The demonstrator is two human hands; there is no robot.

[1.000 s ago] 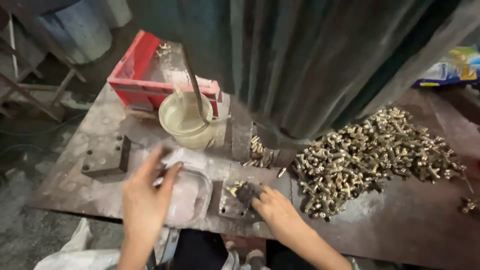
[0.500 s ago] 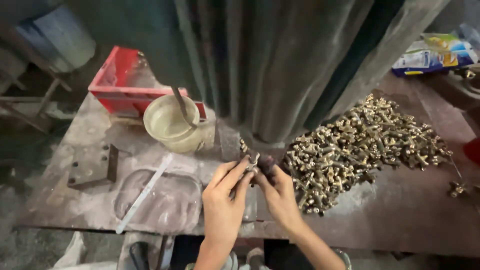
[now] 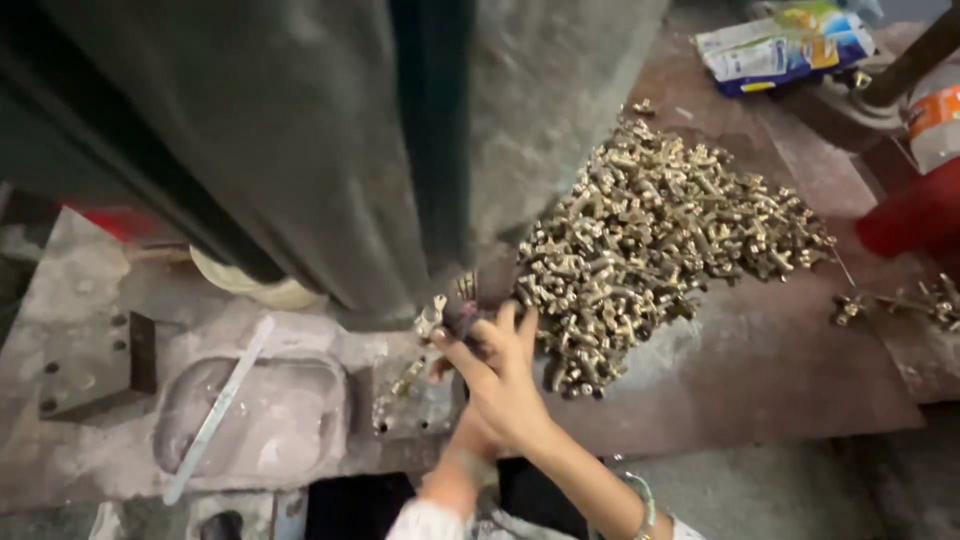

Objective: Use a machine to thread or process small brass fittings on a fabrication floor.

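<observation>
Right hand (image 3: pixel 505 385) reached up-fwd over near edge of rusty brown metal table (image 3: pixel 760 370), fingers (image 3: pixel 525 325) spread, tips under base of big dark grey-green machine column (image 3: pixel 330 140). Fingertips closed lightly on small brass fitting (image 3: pixel 432 318) w/ dark part just beside it; grip partly hidden, exact clamp couldn't be told. Fitting's long axis ran roughly upright, tilted a bit left, top end pointing toward column base. Seen just left of hand's fingertips, above small flat grey steel plate (image 3: pixel 410 405) carrying couple loose brass bits.

Left hand (image 3: pixel 455 470) mostly hidden under right wrist; only wrist/heel visible near table edge, open or closed couldn't be told. Green bangle (image 3: pixel 643 500) on right forearm.

Large heap of small brass fittings (image 3: pixel 660 240) just right of hand, nearest pieces touching fingers' side. Fittings lay every which way, no common direction.

Left of plate: shallow grey rounded-rectangle tray (image 3: pixel 255 420), thin pale metal strip (image 3: pixel 215 410) lying diagonally across it, long axis near-left to far-right. Further left, dark steel block w/ holes (image 3: pixel 95 365). Cream round bowl (image 3: pixel 255 285) partly hidden behind column. Far right: blue-yellow packet (image 3: pixel 785 45), red object (image 3: pixel 915 215), few stray brass pieces (image 3: pixel 900 300).
</observation>
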